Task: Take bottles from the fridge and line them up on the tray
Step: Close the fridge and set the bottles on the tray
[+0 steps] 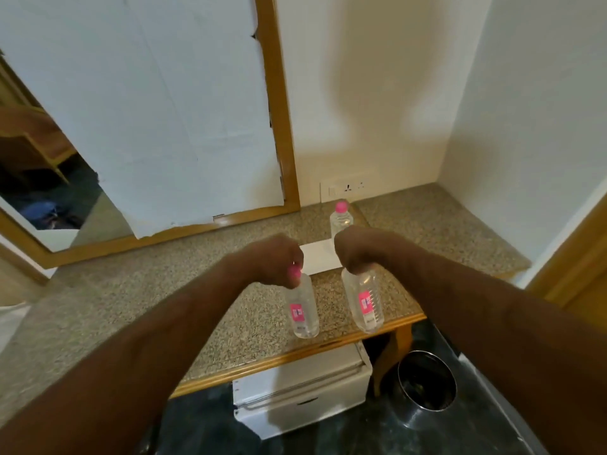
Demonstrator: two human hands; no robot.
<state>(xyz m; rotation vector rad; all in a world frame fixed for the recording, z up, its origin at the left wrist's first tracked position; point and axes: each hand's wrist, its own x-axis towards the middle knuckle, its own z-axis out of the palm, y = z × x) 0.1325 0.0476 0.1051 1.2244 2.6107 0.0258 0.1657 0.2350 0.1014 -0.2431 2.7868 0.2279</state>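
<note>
Two bottles hang upright by their necks, one (pixel 304 310) gripped in the left hand (pixel 276 262), one (pixel 365 302) in the right hand (pixel 356 249), both short of the white tray (pixel 317 257), where a third bottle (pixel 341 218) stands at its far end.

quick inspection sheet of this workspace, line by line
surface: speckled stone counter, wooden front edge
job's things: white tray on the counter; one pink-capped bottle upright at its far end; left bottle and right bottle held by their tops above the counter; white fridge below the counter
clutter: nothing seen
hands: left hand and right hand each grip one bottle
cables: nothing seen
surroundings: wood-framed mirror mostly covered in paper, wall socket, metal bin on the floor
</note>
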